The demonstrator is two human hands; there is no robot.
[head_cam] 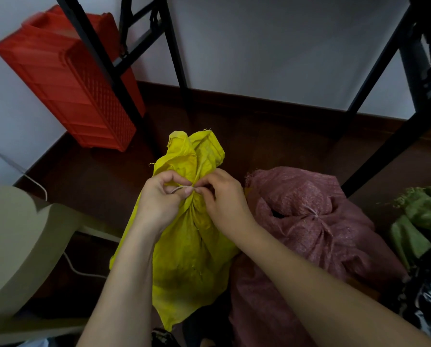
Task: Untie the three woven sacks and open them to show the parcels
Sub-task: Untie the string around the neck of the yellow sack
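Note:
A yellow woven sack [189, 259] stands upright in the middle, its neck gathered and bound by a pale string [178, 189]. My left hand [159, 201] pinches that string at the neck. My right hand [222, 196] pinches the knot from the other side. To the right lies a pink woven sack [309, 234], tied shut with a pale string [314, 212]. A green woven sack [419, 221] is at the far right edge, partly cut off. No parcels show.
A red plastic crate [67, 78] leans against the wall at back left. Black metal frame legs [177, 58] rise behind the sacks. A beige rounded object [16, 241] sits at left, with a white cable [77, 269] on the dark wooden floor.

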